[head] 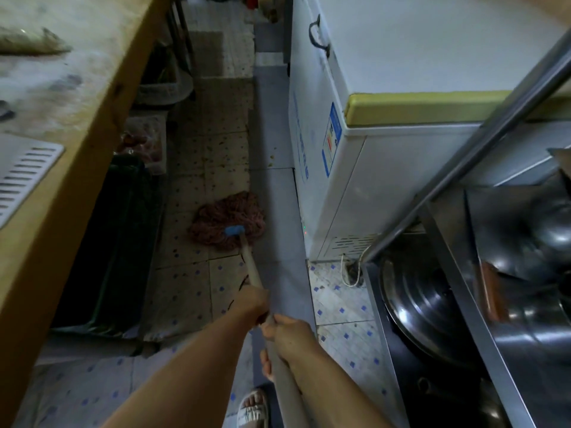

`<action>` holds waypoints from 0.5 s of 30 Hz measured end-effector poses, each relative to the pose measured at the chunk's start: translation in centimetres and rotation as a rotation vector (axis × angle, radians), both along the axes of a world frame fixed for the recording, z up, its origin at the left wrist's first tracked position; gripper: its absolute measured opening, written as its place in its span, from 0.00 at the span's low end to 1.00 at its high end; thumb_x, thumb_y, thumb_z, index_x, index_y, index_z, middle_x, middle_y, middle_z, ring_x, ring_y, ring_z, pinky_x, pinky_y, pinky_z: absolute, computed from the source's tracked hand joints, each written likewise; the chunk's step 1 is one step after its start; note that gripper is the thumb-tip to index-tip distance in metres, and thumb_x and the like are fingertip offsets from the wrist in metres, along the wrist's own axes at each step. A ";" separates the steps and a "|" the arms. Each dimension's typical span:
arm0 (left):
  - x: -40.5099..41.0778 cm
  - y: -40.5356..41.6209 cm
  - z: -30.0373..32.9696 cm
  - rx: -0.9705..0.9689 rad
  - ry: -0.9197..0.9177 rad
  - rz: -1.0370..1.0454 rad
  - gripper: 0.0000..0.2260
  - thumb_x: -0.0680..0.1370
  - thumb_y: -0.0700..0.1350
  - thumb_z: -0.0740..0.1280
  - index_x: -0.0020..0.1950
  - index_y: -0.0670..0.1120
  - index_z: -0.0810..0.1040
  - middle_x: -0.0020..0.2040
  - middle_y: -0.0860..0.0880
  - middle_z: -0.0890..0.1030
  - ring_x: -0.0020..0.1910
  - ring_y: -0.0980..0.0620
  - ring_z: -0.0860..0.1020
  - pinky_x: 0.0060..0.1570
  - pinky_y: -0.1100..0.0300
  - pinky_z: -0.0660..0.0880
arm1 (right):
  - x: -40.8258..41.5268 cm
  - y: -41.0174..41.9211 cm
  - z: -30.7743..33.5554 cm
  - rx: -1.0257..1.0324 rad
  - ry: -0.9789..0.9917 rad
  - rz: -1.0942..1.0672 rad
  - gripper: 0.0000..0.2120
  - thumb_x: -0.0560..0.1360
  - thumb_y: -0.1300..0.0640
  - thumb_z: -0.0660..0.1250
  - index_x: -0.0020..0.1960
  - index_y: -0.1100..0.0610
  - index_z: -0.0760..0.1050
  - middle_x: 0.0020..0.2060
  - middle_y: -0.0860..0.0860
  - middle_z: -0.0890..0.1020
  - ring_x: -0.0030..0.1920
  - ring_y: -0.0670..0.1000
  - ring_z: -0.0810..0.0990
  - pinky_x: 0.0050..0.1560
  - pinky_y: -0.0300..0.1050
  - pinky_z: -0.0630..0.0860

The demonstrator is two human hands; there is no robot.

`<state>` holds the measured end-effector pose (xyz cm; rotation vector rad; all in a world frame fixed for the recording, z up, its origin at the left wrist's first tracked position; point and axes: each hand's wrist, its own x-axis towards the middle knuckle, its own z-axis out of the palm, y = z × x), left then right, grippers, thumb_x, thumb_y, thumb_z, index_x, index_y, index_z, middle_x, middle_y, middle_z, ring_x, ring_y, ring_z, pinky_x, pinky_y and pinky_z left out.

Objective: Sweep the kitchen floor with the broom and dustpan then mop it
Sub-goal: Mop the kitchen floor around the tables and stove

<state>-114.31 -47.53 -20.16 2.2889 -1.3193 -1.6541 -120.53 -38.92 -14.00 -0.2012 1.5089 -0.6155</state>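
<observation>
Ahead of both hands (268,316), mop head (228,220) seemingly flat on floor (191,180)

No text, brand or number can be read with certainty. A blue label (333,131) with coloured bars is stuck on the side wall of the white chest freezer (401,57), near its top edge, but its print is too blurred to be made out. Blue lettering running down the same wall is equally illegible.
</observation>
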 end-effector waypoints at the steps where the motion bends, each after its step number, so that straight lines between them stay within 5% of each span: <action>1: -0.1 0.6 0.3 0.000 -0.004 -0.006 0.16 0.80 0.40 0.61 0.31 0.42 0.67 0.26 0.45 0.71 0.27 0.51 0.69 0.30 0.59 0.70 | 0.0 0.5 0.3 0.005 -0.015 -0.007 0.07 0.80 0.62 0.61 0.49 0.57 0.78 0.30 0.56 0.75 0.24 0.51 0.72 0.25 0.39 0.71; 5: -0.3 1.3 0.4 0.028 -0.001 -0.022 0.16 0.80 0.40 0.61 0.32 0.39 0.68 0.29 0.43 0.70 0.26 0.50 0.69 0.25 0.60 0.65 | -0.1 0.9 0.6 0.041 -0.010 -0.022 0.10 0.79 0.62 0.62 0.41 0.53 0.76 0.33 0.56 0.76 0.27 0.50 0.73 0.27 0.40 0.71; 8: -0.3 -0.1 -0.3 0.022 0.032 0.005 0.11 0.80 0.40 0.61 0.48 0.32 0.76 0.38 0.41 0.76 0.37 0.46 0.75 0.32 0.58 0.69 | 0.2 -0.4 -0.2 0.025 0.038 0.024 0.06 0.78 0.61 0.63 0.50 0.56 0.79 0.40 0.57 0.79 0.28 0.49 0.75 0.28 0.41 0.74; 10: -0.1 -1.8 -1.2 0.007 0.042 0.005 0.14 0.80 0.40 0.60 0.61 0.33 0.74 0.54 0.36 0.78 0.49 0.45 0.77 0.37 0.60 0.71 | 0.5 -1.9 -1.1 0.004 0.062 0.058 0.09 0.78 0.61 0.63 0.56 0.56 0.78 0.41 0.56 0.80 0.27 0.48 0.75 0.29 0.40 0.75; 12: 0.2 -3.7 -1.4 0.002 0.055 -0.008 0.11 0.80 0.39 0.59 0.59 0.36 0.76 0.63 0.36 0.75 0.60 0.41 0.76 0.43 0.61 0.71 | 0.6 -3.7 -1.6 -0.006 0.085 0.056 0.12 0.79 0.61 0.61 0.61 0.56 0.76 0.37 0.55 0.78 0.24 0.47 0.74 0.25 0.38 0.73; 15: 0.2 -7.5 -2.6 -0.008 0.029 -0.022 0.13 0.80 0.39 0.60 0.62 0.34 0.75 0.63 0.36 0.75 0.62 0.40 0.76 0.46 0.61 0.71 | 0.5 -7.2 -2.1 -0.030 0.118 0.053 0.15 0.80 0.60 0.60 0.66 0.57 0.73 0.37 0.53 0.79 0.26 0.45 0.75 0.22 0.34 0.71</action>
